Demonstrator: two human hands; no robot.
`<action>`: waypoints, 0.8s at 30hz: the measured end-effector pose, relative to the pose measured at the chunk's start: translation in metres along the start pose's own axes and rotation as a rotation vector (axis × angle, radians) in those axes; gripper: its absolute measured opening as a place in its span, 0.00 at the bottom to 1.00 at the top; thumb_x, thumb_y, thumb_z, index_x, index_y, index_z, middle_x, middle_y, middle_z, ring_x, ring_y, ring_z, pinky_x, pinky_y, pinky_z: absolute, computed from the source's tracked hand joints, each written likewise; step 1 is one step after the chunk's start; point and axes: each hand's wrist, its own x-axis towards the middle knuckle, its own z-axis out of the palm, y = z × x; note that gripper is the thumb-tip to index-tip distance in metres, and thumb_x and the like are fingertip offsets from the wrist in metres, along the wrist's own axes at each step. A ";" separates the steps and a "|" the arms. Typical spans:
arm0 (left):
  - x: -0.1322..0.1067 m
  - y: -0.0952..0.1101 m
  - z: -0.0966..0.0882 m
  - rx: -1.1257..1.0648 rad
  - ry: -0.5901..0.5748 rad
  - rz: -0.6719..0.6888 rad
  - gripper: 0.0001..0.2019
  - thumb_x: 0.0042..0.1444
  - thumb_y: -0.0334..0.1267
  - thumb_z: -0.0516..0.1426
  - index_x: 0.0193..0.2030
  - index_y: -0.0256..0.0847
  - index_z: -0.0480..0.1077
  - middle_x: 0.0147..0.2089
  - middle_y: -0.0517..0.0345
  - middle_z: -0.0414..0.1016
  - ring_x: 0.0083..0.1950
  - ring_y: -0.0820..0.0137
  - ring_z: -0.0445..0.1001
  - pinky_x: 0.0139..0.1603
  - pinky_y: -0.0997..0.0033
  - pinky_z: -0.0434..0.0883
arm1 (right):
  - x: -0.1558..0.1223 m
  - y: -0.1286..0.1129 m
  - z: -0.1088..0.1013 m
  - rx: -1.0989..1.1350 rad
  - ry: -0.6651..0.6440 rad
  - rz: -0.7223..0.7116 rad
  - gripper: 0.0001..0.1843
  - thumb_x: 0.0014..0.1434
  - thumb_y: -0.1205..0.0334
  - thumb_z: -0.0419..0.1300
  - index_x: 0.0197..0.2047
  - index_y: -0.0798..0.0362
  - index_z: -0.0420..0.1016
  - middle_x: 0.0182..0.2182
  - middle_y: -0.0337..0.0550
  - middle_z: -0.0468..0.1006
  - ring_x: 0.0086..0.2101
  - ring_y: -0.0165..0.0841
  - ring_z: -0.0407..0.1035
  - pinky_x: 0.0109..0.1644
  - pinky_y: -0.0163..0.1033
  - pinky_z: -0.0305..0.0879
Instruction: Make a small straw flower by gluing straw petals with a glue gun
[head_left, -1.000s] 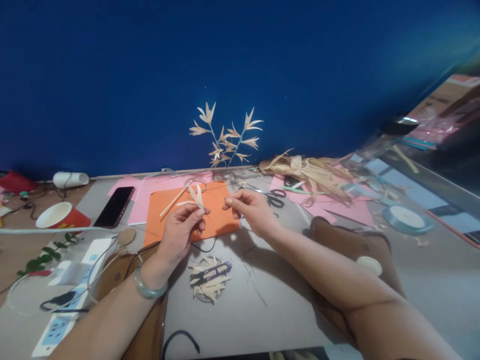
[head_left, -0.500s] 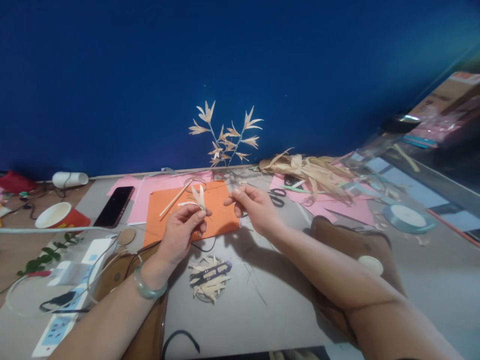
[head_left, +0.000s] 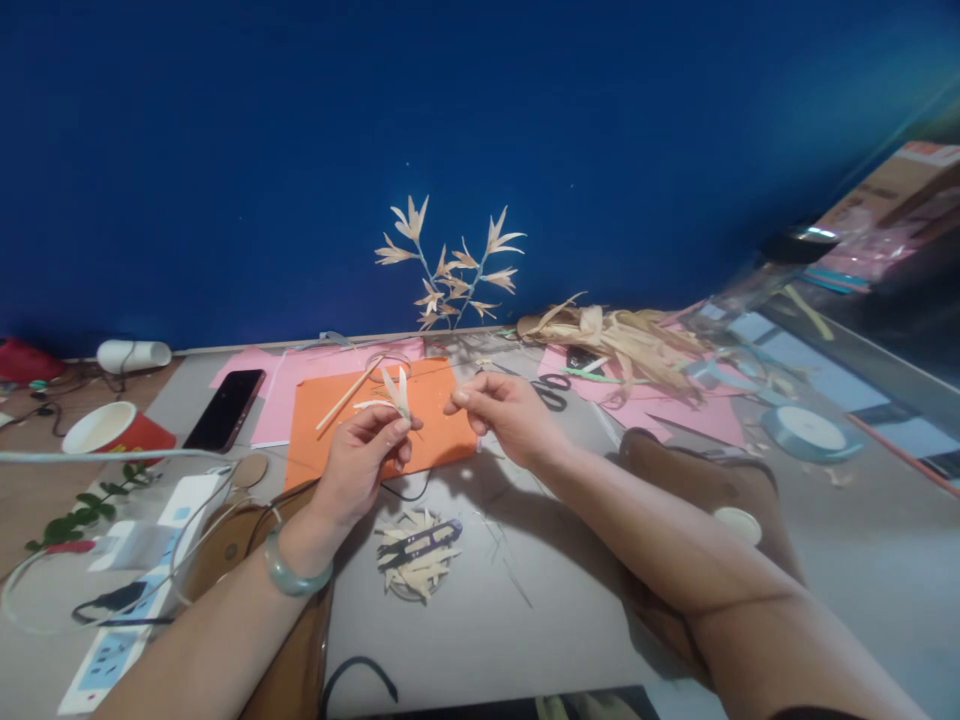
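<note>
My left hand (head_left: 358, 465) pinches the base of a small pale husk flower (head_left: 401, 393), its narrow petals pointing up. To the right, my right hand (head_left: 506, 415) has its thumb and fingertips pressed together; anything between them is too fine to make out. The hands are apart, over an orange sheet (head_left: 442, 425). Nearer me lies a round dish of cut husk pieces (head_left: 420, 580), with dark thread snips (head_left: 424, 543) resting across it. Behind the hands stands a branched stem of husk flowers (head_left: 454, 285) against the blue wall.
Dried corn husks (head_left: 615, 340) lie at the back right, by black scissors (head_left: 553, 392) and a ribbon roll (head_left: 810, 434). A phone (head_left: 225, 410), red paper cup (head_left: 124, 430) and power strip (head_left: 112, 650) are at left. A thin stick (head_left: 349, 395) crosses the orange sheet.
My right hand has shifted very slightly left. The left hand still holds the husk flower in nearly the same pose. The whole view has moved a little.
</note>
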 end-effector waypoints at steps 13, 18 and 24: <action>-0.002 -0.001 0.000 -0.017 -0.046 0.009 0.11 0.46 0.38 0.67 0.28 0.36 0.69 0.31 0.57 0.79 0.19 0.80 0.68 0.17 0.81 0.64 | -0.001 -0.001 0.004 0.074 -0.009 -0.075 0.15 0.57 0.51 0.61 0.29 0.54 0.67 0.25 0.39 0.78 0.18 0.22 0.63 0.23 0.30 0.59; -0.002 -0.002 -0.002 0.026 -0.084 0.026 0.10 0.49 0.38 0.65 0.30 0.37 0.69 0.32 0.56 0.80 0.20 0.79 0.69 0.18 0.81 0.65 | -0.003 -0.002 0.005 -0.058 -0.009 -0.094 0.25 0.61 0.45 0.53 0.20 0.54 0.63 0.18 0.39 0.72 0.17 0.24 0.62 0.22 0.32 0.60; -0.003 -0.003 -0.003 0.095 -0.150 0.030 0.07 0.52 0.37 0.64 0.30 0.37 0.70 0.32 0.57 0.79 0.21 0.79 0.70 0.20 0.81 0.66 | -0.007 -0.003 0.005 -0.211 -0.076 -0.201 0.29 0.46 0.59 0.70 0.51 0.51 0.71 0.43 0.45 0.77 0.28 0.25 0.66 0.37 0.36 0.68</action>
